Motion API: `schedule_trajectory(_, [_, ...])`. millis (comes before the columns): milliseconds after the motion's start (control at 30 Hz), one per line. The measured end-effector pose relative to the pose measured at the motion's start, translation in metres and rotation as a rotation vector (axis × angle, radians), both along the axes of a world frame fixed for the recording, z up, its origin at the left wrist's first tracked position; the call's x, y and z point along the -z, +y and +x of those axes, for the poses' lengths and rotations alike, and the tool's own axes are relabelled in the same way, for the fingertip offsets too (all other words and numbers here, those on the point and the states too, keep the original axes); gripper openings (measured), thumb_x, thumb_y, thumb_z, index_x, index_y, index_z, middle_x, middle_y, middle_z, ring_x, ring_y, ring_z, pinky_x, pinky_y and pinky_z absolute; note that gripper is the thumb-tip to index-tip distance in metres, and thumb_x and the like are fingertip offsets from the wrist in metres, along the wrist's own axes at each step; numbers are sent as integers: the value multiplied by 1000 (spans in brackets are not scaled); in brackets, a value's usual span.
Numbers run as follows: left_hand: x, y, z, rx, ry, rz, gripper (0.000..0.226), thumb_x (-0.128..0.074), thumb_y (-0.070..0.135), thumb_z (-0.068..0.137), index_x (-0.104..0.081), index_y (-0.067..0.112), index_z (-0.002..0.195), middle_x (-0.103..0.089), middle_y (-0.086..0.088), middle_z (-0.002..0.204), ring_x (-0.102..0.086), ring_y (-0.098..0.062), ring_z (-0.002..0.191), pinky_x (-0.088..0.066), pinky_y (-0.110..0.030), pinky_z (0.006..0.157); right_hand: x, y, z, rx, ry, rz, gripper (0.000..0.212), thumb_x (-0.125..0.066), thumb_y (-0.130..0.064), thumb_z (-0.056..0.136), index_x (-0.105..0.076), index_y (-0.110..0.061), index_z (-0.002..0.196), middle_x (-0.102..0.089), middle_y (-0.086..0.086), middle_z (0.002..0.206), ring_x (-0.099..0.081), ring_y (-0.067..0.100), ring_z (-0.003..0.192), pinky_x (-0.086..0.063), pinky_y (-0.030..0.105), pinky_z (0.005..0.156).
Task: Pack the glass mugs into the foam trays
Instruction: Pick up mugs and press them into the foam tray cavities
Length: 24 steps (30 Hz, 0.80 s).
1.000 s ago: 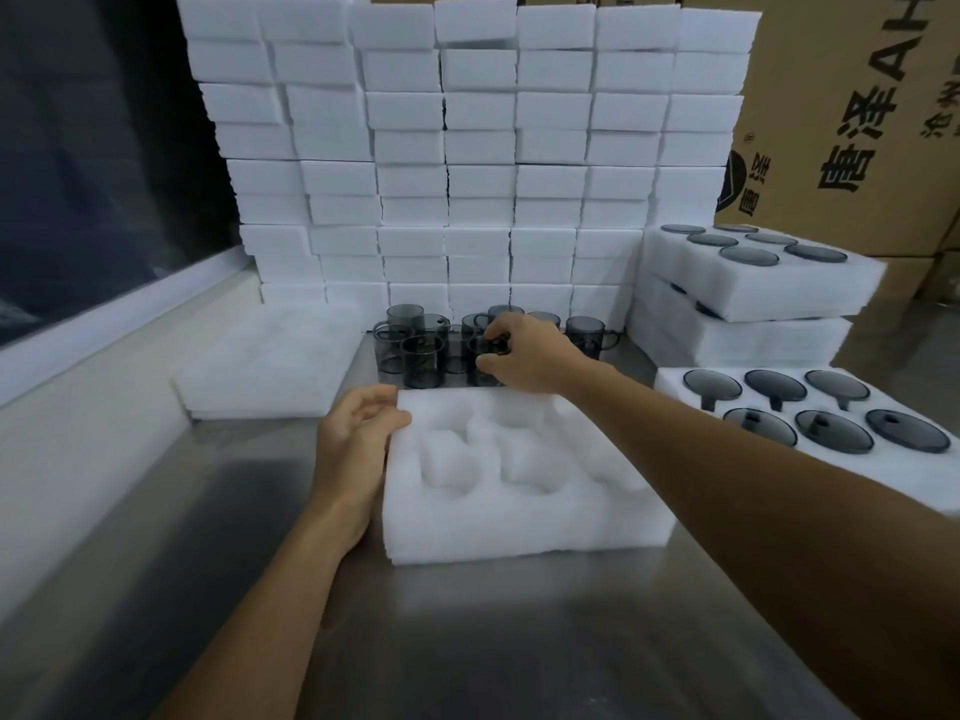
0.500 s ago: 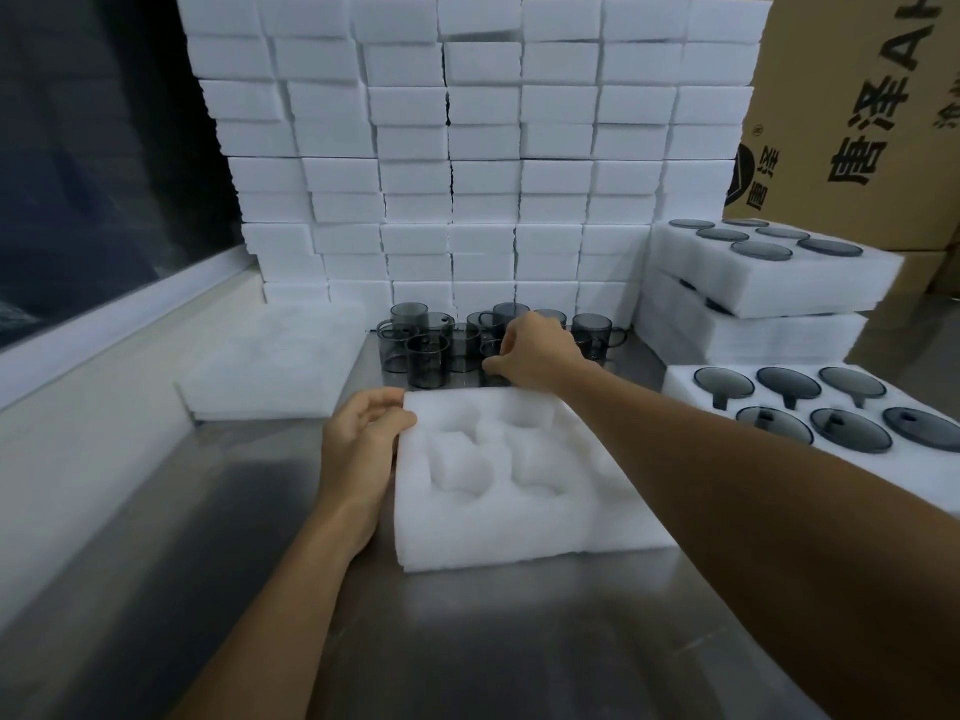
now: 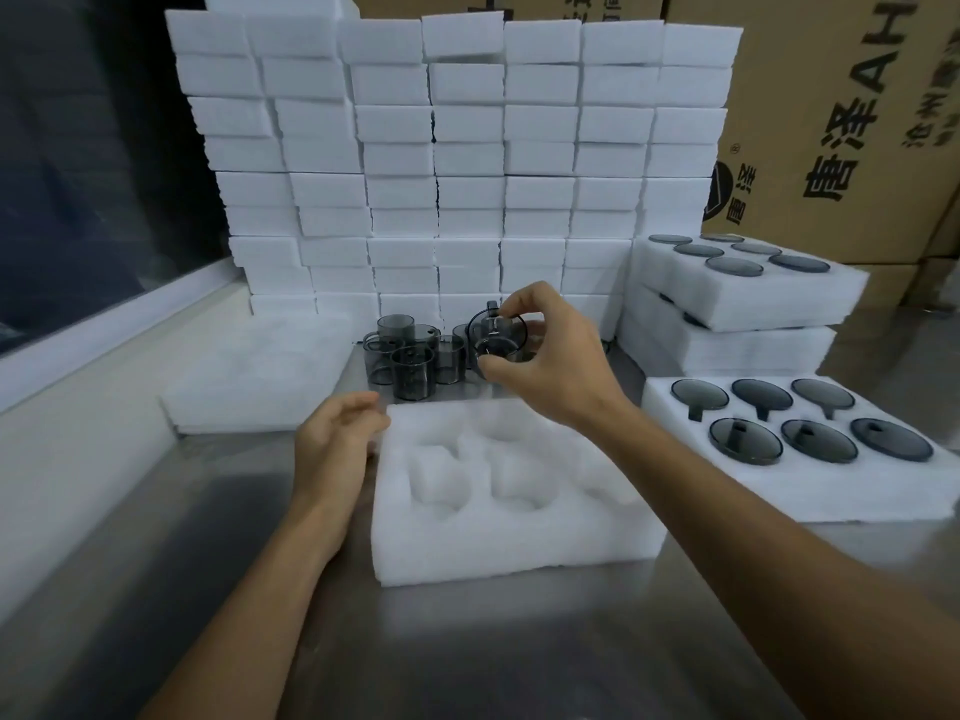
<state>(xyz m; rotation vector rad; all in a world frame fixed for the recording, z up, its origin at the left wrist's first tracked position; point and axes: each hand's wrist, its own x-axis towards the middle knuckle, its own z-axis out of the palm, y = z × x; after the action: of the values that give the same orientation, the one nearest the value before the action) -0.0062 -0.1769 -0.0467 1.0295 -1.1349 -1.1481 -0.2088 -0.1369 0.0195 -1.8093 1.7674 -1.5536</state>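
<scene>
R hand up over the gap behind the empty foam tray, fingers pinched on a smoky glass mug; mug tipped, open mouth facing the camera, long axis running roughly front-to-back, handle at the top; clear of the tray's back edge, above the steel table. L hand loosely curled, fingers not closed on anything, just beside the tray's left edge near its back corner; can't tell if touching the foam.

Tray cavities all empty, six visible w/ blurred rims; front edge of tray well back from the near table area, lots of bare steel in front.

Cluster of loose mugs standing upright, mouths up, just behind the tray, backed by the wall of stacked foam blocks; tight room there. Flat foam sheet to the left, near the white ledge. Filled tray of mugs w/ mouths up to the right, close beside the empty one; two more stacked trays behind it; cardboard boxes beyond.
</scene>
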Motion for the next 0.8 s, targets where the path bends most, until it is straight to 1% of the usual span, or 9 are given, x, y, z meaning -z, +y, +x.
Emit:
schedule_trajectory(100, [-15,4,-1,-117,-248,-241,23,-68,6,79,-67,23,94,-68,9,96,-63,-13,98,-50,-30,85,-7,24,0,-59,-24,-49,47,-86,-25,68,-54,-34,101,-67,-14,99,-66,6,85,-55,23,72])
schedule_trajectory(167, [-29,12,-9,-78,-370,-420,29,-71,9,78,-64,27,99,-66,14,100,-59,3,96,-49,-26,83,-13,35,1,-70,-25,-73,52,-87,-27,68,-53,-35,106,-64,-18,104,-64,2,89,-54,18,72])
schedule_trajectory(200, [-36,17,-15,-29,-421,-501,35,-75,12,76,-62,28,105,-65,13,104,-58,5,97,-48,-21,82,-16,39,1,-71,-25,-79,55,-88,-27,67,-52,-36,109,-62,-18,105,-63,-1,89,-54,15,72])
schedule_trajectory(267, [-47,28,-28,71,-495,-647,50,-80,22,72,-58,28,116,-63,8,112,-57,-1,105,-45,-14,81,-22,45,1,-69,-38,-94,62,-89,-27,66,-52,-34,116,-60,-17,105,-61,-5,90,-54,14,73])
schedule_trajectory(333, [-55,37,-40,112,-513,-735,65,-86,33,68,-54,25,123,-61,5,117,-58,-8,108,-46,-15,83,-26,50,3,-76,-49,-108,70,-90,-28,65,-52,-32,123,-59,-16,103,-62,-5,90,-55,16,74])
schedule_trajectory(467, [-63,49,-53,8,-460,-757,62,-84,31,63,-53,28,117,-62,6,112,-60,-9,101,-47,-13,80,-27,58,5,-89,17,-78,83,-90,-36,64,-48,-33,135,-59,-13,108,-62,0,97,-56,25,85])
schedule_trajectory(567, [-66,49,-52,-14,-471,-803,54,-84,19,65,-56,31,110,-64,12,103,-61,-5,96,-50,-13,75,-27,61,5,-119,85,-46,79,-89,-42,64,-52,-31,134,-58,-9,117,-60,5,106,-54,33,93])
schedule_trajectory(700, [-68,45,-44,60,-415,-742,55,-87,18,67,-58,35,112,-65,20,105,-62,-2,101,-52,-13,79,-32,62,-4,-154,128,1,71,-86,-42,70,-54,-33,132,-56,-9,114,-61,3,102,-53,32,94])
schedule_trajectory(800, [-69,40,-40,115,-409,-732,56,-88,16,69,-60,33,114,-66,20,107,-62,1,104,-49,-11,83,-32,61,-11,-115,170,-27,58,-82,-32,78,-57,-34,130,-48,-8,122,-59,-1,102,-53,24,91])
